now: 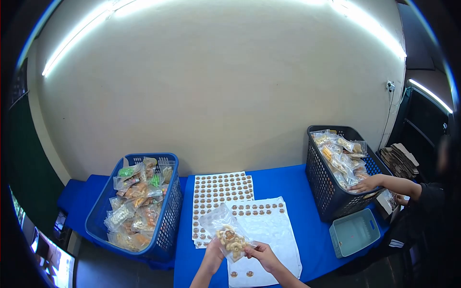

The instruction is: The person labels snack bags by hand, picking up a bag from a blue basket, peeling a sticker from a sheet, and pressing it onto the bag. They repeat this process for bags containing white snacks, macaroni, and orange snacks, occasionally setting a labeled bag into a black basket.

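**Mia:** What are the two hands at the bottom middle of the picture doing?

**Ben:** They hold one clear snack bag [229, 234] together. The left hand [214, 251] grips its left side and the right hand [263, 253] pinches its lower right corner. The bag is up off the blue table [288, 185], low in the middle. It has pale curly snacks inside and a small round brown sticker on the front.

**Mia:** What is under the bag?

**Ben:** Sticker sheets [218, 192] with rows of the same brown dots. One white sheet [271, 230] is mostly bare, with a row of dots at its top and two at its bottom.

**Mia:** And the baskets?

**Ben:** The blue basket [170, 211] at the lower left is full of clear snack bags, orange, tan and green. The dark basket [326, 192] on the right is full of bags too, mostly yellow and tan.

**Mia:** Whose hand is that on the right?

**Ben:** Another person's hand [366, 185] rests on the dark basket's bags. I think it touches one, but it is too small to be sure. A light blue tray [355, 233] sits in front of that basket, and it looks almost bare inside.
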`<state>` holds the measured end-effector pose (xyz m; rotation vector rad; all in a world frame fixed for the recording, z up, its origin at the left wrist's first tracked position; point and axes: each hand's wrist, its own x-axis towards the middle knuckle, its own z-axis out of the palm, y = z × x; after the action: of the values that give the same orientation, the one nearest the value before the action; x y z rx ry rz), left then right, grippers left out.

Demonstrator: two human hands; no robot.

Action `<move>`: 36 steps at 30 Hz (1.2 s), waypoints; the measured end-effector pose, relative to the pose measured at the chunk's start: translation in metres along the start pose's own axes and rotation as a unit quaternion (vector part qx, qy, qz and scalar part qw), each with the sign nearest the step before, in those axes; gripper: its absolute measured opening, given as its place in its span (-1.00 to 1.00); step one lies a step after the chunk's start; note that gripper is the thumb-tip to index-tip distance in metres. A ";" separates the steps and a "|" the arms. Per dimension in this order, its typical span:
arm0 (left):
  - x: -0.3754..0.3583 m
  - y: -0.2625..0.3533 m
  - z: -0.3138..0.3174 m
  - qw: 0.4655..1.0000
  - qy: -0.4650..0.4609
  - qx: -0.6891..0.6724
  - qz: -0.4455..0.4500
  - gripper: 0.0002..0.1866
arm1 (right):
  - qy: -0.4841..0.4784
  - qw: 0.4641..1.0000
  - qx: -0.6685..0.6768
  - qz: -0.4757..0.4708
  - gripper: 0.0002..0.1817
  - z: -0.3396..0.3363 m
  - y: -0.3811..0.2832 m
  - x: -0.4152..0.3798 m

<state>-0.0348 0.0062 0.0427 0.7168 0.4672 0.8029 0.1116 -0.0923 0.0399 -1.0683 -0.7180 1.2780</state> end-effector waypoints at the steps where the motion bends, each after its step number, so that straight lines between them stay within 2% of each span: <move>1: 0.000 -0.008 0.003 0.997 0.021 0.068 0.008 -0.50 | 0.000 1.000 -0.024 -0.001 -0.77 0.002 -0.001 -0.002; 2: -0.001 -0.011 0.004 0.990 0.041 0.136 0.016 -0.56 | -0.008 0.999 -0.031 0.009 -0.76 0.002 -0.001 -0.003; 3: 0.000 -0.009 0.007 0.997 0.038 0.063 0.011 -0.68 | -0.016 0.999 -0.037 0.018 -0.76 0.002 0.000 -0.003; 7: -0.001 -0.001 0.005 0.996 0.008 0.084 0.026 -0.71 | -0.026 0.994 -0.101 0.025 -0.74 -0.004 -0.005 -0.005; 10: -0.005 0.005 0.007 0.992 -0.005 0.125 0.007 -0.70 | -0.064 0.990 -0.125 0.025 -0.73 -0.012 -0.007 -0.005; 13: -0.010 0.007 0.016 0.995 0.018 0.098 0.010 -0.70 | -0.065 0.991 -0.118 0.011 -0.74 -0.009 -0.011 -0.007; 16: -0.008 0.002 0.005 0.995 0.024 0.094 -0.032 -0.68 | -0.048 0.990 -0.132 0.016 -0.74 -0.013 -0.004 -0.004; 19: -0.011 -0.003 0.005 0.993 0.025 0.118 -0.001 -0.66 | -0.064 0.987 -0.147 0.030 -0.74 -0.015 -0.002 -0.005; 22: -0.013 -0.005 -0.003 0.988 -0.005 0.152 -0.022 -0.60 | -0.080 0.981 -0.174 0.016 -0.74 -0.019 -0.006 -0.006; 25: -0.012 -0.013 -0.014 0.971 -0.002 0.231 -0.063 -0.55 | -0.011 0.981 -0.192 -0.029 -0.75 -0.042 -0.017 -0.002; 28: -0.018 0.006 0.000 0.977 -0.018 0.211 -0.020 -0.50 | 0.147 0.968 -0.163 -0.118 -0.84 -0.078 -0.053 0.003; 30: -0.018 0.009 -0.011 0.975 0.003 0.221 -0.019 -0.54 | 0.229 0.956 -0.058 -0.175 -0.80 -0.111 -0.083 0.006; 33: -0.018 0.018 -0.023 0.969 0.044 0.241 -0.018 -0.67 | 0.354 0.900 0.017 -0.255 -0.76 -0.161 -0.130 0.005; 34: -0.019 0.019 -0.027 0.968 0.051 0.247 -0.009 -0.68 | 0.363 0.887 0.026 -0.285 -0.74 -0.184 -0.140 0.005; 36: -0.019 0.020 -0.035 0.964 0.065 0.259 0.008 -0.71 | 0.399 0.874 0.055 -0.271 -0.65 -0.232 -0.151 0.005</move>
<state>-0.0781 0.0149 0.0358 1.1560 0.8071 0.7516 0.3810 -0.1329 0.0908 -1.0760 -0.2575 0.3186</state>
